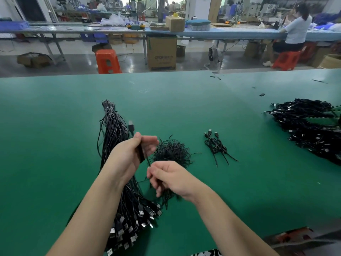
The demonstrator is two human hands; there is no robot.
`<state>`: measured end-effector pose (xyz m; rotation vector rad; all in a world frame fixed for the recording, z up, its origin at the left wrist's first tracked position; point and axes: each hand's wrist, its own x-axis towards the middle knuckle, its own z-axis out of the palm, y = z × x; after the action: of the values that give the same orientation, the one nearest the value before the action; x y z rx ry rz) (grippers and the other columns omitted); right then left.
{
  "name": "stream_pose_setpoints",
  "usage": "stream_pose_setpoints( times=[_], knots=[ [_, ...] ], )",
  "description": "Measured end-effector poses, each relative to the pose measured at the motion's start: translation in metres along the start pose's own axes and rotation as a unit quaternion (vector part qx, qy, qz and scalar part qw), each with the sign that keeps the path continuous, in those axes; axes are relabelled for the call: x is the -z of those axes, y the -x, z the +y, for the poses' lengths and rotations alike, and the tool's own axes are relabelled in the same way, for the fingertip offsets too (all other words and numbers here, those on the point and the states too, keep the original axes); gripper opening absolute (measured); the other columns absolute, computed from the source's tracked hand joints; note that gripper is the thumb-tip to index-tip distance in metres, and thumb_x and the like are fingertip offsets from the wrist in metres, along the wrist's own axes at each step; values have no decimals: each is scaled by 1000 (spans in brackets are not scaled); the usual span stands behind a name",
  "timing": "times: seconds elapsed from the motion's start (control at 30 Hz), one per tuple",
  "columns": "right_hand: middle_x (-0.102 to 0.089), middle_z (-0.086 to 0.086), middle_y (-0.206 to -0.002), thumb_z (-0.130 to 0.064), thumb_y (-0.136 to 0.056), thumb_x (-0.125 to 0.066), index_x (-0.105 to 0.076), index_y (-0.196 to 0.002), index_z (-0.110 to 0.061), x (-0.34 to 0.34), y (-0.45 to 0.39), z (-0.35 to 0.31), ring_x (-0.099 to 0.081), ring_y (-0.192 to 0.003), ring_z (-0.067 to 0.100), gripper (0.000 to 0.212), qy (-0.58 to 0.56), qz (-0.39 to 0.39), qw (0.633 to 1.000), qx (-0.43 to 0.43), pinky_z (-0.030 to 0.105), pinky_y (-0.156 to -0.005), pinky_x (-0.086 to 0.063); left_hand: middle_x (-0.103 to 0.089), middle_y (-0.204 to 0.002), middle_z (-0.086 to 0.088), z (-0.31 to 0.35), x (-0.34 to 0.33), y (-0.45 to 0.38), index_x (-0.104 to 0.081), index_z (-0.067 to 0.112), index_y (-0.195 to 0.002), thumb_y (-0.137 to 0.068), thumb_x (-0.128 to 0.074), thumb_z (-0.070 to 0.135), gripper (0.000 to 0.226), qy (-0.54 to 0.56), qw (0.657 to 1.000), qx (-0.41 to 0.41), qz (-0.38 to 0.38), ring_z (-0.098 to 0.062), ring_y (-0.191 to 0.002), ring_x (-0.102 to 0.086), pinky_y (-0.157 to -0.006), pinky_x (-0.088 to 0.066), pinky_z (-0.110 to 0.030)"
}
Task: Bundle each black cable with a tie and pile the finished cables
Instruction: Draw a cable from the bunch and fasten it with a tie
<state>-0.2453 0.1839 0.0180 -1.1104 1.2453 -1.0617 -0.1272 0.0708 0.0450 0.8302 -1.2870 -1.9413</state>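
Lowest in the frame, the bulk bundle of unbundled cables [127, 209] runs from its USB plugs at the bottom centre up and away to a tied tip in the upper-left of the green table [203, 108], passing under your left forearm.

Just above it, your right hand [166, 179] sits centre frame, fingers curled and pinching the lower end of a thin tie [148, 162]; more loose ties seem tucked under that palm, though blur hides how many.

Up and left of it, your left hand [132, 154] is wrapped around a coiled cable [140, 151], its plug [131, 126] sticking out toward the top of the frame, blurred. The coil's long axis stands roughly up-down in the picture, and the tie slants from the coil down-right to your right fingertips. So the wrap should turn on your right hand carrying the tie across that axis.

Right of your left hand lies the loose heap of ties [171, 152]. Further right rest a few finished cables [215, 145], and at the right edge, well apart, the big finished pile [310, 128].
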Motion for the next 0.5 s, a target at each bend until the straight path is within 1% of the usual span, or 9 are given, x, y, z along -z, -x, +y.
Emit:
stream_pose_setpoints(
  times=[0.07,0.13,0.17,0.23,0.3,0.37,0.43,0.47,0.5],
  knots=[
    [-63,-5,-69,-20,-107,-47,-63,-86,-15,-4,-1,7,-58,-67,17,26,68,39,997,-2,35,-72,-53,-73,-107,-23,6,-2,1,-68,-7,-99,-107,-38,26,45,109,994,21,8,-33,-103,-72,-80,-61,-33],
    [-68,-7,-74,-21,-106,-49,-64,-84,-20,0,-2,12,-61,-74,18,27,146,94,985,16,39,-82,-52,-73,-90,-16,8,-5,5,-70,0,-86,-104,-45,25,40,148,988,35,-12,-25,-80,-73,-65,-59,-31],
    [-70,-7,-77,-22,-105,-50,-65,-82,-23,3,-2,12,-64,-78,18,27,177,116,977,26,39,-85,-52,-69,-81,-12,8,-6,7,-71,4,-79,-101,-49,25,37,152,987,37,-32,-20,-66,-66,-58,-55,-29],
    [-72,-10,-80,-25,-103,-53,-68,-83,-26,10,-3,12,-65,-81,13,26,215,128,968,32,33,-85,-52,-60,-73,-5,7,-9,10,-71,11,-71,-94,-54,26,32,149,986,33,-62,-13,-53,-47,-49,-45,-25],
    [-70,-13,-79,-32,-99,-58,-72,-89,-27,13,-4,11,-60,-72,5,18,253,116,960,36,28,-76,-50,-58,-72,-4,7,-10,11,-71,12,-70,-92,-55,26,30,141,987,30,-76,-10,-50,-39,-47,-40,-23],
    [-69,-15,-85,-34,-92,-67,-69,-98,-33,13,-4,7,-61,-78,2,6,206,88,973,50,30,-82,-53,-58,-72,-6,7,-11,13,-71,10,-71,-93,-54,24,31,128,988,21,-88,-10,-50,-38,-47,-40,-23],
    [-66,-22,-90,-32,-83,-78,-66,-103,-45,11,-5,2,-63,-92,3,27,83,64,993,63,31,-96,-53,-59,-73,-10,6,-13,14,-72,6,-74,-94,-53,23,32,108,987,15,-115,-13,-53,-44,-52,-45,-26],
    [-62,-25,-86,-30,-79,-81,-67,-104,-50,10,-7,1,-63,-93,2,35,28,69,995,66,27,-98,-52,-61,-73,-12,5,-15,16,-73,5,-77,-95,-52,24,34,88,987,16,-131,-17,-56,-49,-57,-50,-29],
    [-57,-24,-78,-25,-78,-83,-68,-107,-50,10,-8,0,-62,-86,-1,41,-15,84,993,75,21,-94,-52,-64,-74,-14,5,-17,18,-74,4,-79,-95,-51,25,35,68,987,22,-146,-20,-61,-56,-63,-55,-32]
  ],
)
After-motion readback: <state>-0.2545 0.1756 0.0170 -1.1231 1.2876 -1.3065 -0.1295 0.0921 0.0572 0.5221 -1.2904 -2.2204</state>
